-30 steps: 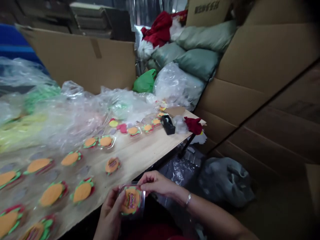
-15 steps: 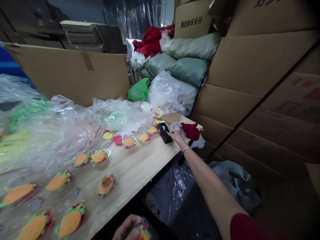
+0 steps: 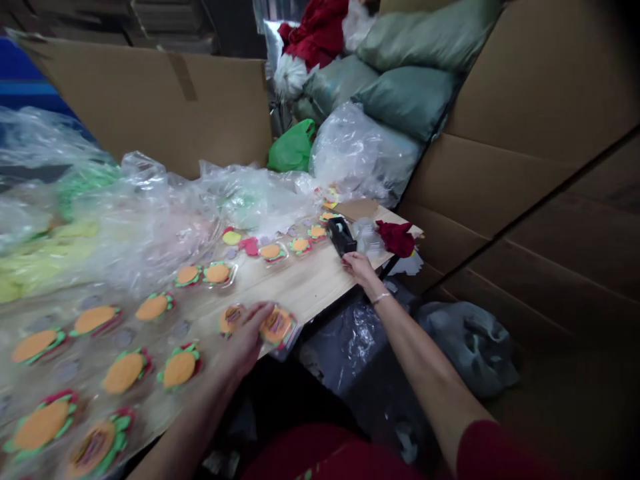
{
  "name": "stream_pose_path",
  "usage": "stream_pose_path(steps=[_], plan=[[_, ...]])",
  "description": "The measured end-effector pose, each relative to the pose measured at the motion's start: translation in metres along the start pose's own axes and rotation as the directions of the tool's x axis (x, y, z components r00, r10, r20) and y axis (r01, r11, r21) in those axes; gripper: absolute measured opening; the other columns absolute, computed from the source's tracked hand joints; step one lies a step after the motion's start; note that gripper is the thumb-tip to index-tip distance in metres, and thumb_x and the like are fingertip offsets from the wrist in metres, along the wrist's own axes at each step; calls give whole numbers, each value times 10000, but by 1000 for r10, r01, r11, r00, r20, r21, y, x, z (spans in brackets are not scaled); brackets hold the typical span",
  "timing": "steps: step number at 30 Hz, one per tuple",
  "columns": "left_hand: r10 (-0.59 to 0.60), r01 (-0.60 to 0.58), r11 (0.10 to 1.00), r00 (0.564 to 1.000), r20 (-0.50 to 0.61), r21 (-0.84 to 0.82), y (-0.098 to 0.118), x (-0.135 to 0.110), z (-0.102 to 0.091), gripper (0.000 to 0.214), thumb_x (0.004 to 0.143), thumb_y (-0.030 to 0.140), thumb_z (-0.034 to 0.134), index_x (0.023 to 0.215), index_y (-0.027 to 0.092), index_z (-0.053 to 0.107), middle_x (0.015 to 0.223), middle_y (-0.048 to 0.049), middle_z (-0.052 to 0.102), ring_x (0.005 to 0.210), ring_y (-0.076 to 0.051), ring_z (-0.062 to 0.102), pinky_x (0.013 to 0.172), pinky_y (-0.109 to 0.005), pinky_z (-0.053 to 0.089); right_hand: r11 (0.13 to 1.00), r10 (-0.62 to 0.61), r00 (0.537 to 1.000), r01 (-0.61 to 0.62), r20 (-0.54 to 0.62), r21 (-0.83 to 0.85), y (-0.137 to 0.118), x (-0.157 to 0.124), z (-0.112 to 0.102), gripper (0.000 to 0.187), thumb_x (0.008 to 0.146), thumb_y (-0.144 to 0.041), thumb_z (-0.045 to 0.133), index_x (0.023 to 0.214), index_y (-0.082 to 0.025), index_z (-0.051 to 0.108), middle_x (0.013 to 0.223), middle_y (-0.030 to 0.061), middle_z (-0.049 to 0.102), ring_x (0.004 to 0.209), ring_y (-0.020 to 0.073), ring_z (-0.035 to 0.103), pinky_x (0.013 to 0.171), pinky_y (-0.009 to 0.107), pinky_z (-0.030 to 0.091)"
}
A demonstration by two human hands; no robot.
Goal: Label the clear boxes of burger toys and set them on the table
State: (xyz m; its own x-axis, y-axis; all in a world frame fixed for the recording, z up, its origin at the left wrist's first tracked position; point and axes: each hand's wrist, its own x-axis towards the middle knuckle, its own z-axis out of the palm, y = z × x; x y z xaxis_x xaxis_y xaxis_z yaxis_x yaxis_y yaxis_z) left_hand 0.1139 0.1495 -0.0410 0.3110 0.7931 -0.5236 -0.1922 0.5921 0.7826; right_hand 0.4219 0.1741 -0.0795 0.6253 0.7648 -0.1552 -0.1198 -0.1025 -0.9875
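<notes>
My left hand (image 3: 251, 333) grips a packaged toy burger (image 3: 277, 325) at the table's front edge; it has an orange bun, a dark printed label and a clear plastic shell. Just left of that hand, another labelled burger (image 3: 231, 320) lies on the table. My right hand (image 3: 358, 265) is at the near end of a black tape dispenser (image 3: 341, 236), its fingertips pinched together. Whatever is between those fingertips is too small to make out. Several orange-bunned burgers (image 3: 180, 368) in clear shells are spread over the wooden table (image 3: 320, 277).
Clear plastic bags (image 3: 150, 213) with coloured pieces cover the table's back, before a large cardboard box (image 3: 145, 110). Clear cups (image 3: 367, 235) and a dark red cloth (image 3: 396, 238) lie beyond the dispenser. Stacked cartons (image 3: 505, 167) rise at right; a grey bag (image 3: 467, 347) lies below.
My left hand has risen from below the table edge with the packaged toy burger, whose label now shows. My right hand has drawn slightly back toward me from the dispenser. The view has tilted down.
</notes>
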Motion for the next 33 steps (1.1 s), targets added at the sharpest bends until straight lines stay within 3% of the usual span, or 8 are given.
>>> stream_pose_path(steps=[3,6,9,15,21,24,27,33], plan=[[148,-147,987,989,10,-71,21,16,13,281,587,297,799,768,129,666,730,-7,678,664,-128,631,619,-208,491,998,36,954,-50,297,39,-4,-57,16,298,716,-429,724,689,-164,589,673,-5,597,633,115,577,655,252,490],[195,-195,976,981,-9,-94,26,17,17,263,592,295,789,756,128,666,698,-12,673,638,-136,623,585,-218,481,996,-15,791,-40,612,76,-3,-116,32,320,726,-466,703,702,-170,585,646,-11,569,602,113,535,642,257,455],[212,-213,971,977,-27,-108,23,11,18,246,599,296,782,740,133,662,670,-7,667,611,-136,614,565,-224,470,995,-96,689,49,718,86,1,-147,45,292,809,-444,625,728,-172,553,631,-29,518,582,97,473,594,231,383],[256,-263,954,965,-65,-145,18,4,17,264,602,312,780,749,133,653,677,9,660,619,-121,608,605,-227,472,971,-105,757,218,645,-98,2,-150,59,317,846,-426,544,658,-179,476,576,-46,428,539,98,387,520,227,304],[394,-417,896,905,-159,-151,6,10,31,243,641,326,748,770,152,638,713,18,643,644,-112,598,631,-218,464,857,-348,889,431,298,-284,-3,-160,63,170,808,-344,589,791,-177,562,763,4,537,666,128,479,631,249,380],[483,-510,858,843,-235,-66,-10,24,43,251,703,389,680,835,185,615,747,36,623,658,-99,587,640,-209,458,944,-194,926,267,325,-197,5,-154,69,262,860,-371,475,704,-175,550,650,-8,519,612,123,483,581,237,378],[452,-445,892,871,-193,78,-20,50,45,341,753,505,568,871,187,604,769,8,642,672,-131,603,648,-252,471,985,-32,931,92,364,-149,21,-129,70,304,853,-404,430,682,-175,531,577,-24,511,521,109,475,511,221,380],[404,-343,849,912,-74,402,-1,101,30,307,589,410,738,698,132,665,724,-109,677,789,-280,633,741,-389,475,958,-5,939,104,345,-268,35,-33,64,206,748,-312,580,603,-166,563,465,-39,512,441,104,464,448,208,349]])
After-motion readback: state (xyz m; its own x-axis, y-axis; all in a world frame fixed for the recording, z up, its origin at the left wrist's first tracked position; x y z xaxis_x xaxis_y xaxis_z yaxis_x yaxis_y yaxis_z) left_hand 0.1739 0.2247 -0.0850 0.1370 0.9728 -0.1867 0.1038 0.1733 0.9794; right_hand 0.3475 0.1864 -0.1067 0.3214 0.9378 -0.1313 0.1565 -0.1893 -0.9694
